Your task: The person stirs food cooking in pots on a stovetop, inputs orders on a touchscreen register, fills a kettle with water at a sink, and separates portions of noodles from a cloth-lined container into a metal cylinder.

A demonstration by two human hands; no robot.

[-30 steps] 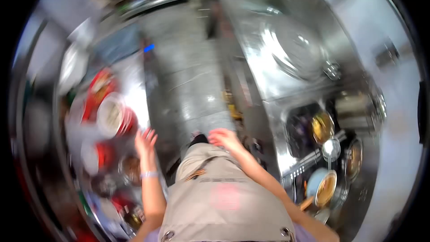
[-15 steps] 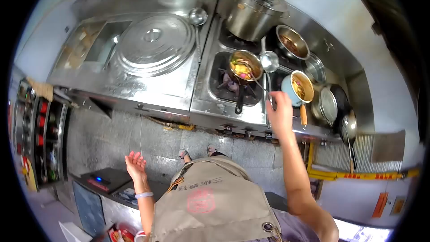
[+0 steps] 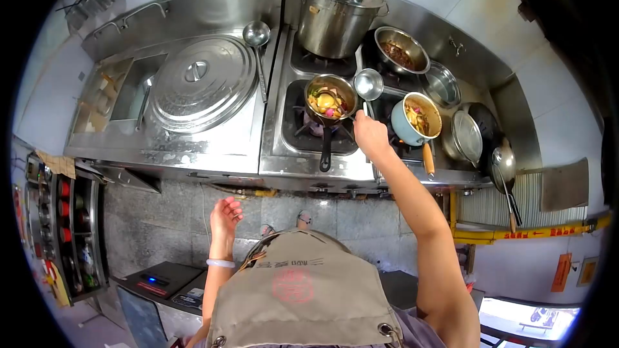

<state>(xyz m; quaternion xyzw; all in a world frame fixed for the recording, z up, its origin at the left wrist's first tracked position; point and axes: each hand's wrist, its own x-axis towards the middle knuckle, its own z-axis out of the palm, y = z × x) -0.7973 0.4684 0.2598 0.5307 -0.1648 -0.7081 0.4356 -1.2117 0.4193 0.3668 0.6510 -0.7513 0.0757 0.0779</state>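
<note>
Over the stove's front edge, my right hand [image 3: 371,135] is closed on the handle of a ladle whose bowl rests in a small steel saucepan [image 3: 330,98]. Yellow, green and pink food fills that pan, and its black handle points toward me. A light blue pot [image 3: 412,125] with a wooden handle and food inside stands right of my hand. Just behind the hand lies an empty steel ladle [image 3: 368,84]. My left hand [image 3: 227,211] hangs over the floor in front of the counter, fingers loosely curled and apart, holding nothing.
A tall stockpot [image 3: 336,22], a steel bowl of dark food [image 3: 401,50] and a lidded pan [image 3: 465,136] stand on the stove. A large round lid [image 3: 204,84] covers the left counter, with another ladle [image 3: 256,35] beside it. Shelves [image 3: 71,232] stand far left.
The view has turned from the aisle to the stove. My right hand has reached forward and left and now grips the ladle handle by the saucepan. My left hand remains empty.
</note>
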